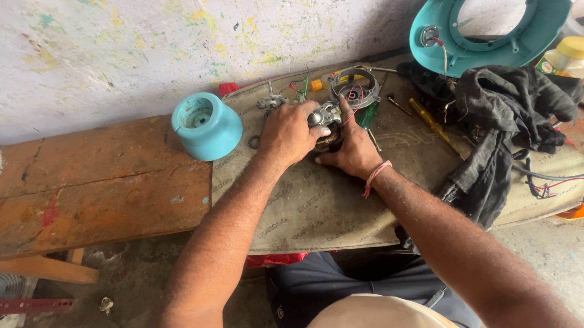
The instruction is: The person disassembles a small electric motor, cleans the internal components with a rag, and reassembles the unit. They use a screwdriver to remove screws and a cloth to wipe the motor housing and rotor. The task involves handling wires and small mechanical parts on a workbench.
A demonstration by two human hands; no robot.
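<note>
My left hand (289,133) is closed over a small metal motor part (324,115) on a grey sack cloth (319,202). My right hand (351,148) presses against the same part from the right, its index finger stretched up toward a round metal motor ring (356,85) with red wires. A thread band sits on my right wrist. A teal cone-shaped plastic housing (206,125) stands just left of my left hand.
A large teal plastic ring cover (494,21) leans against the paint-flecked wall at top right. A dark rag (504,121) lies right, with a yellow-handled screwdriver (433,123) and a green-handled one (368,116) nearby. A worn wooden bench (92,184) stretches left. A yellow-lidded jar (573,54) stands far right.
</note>
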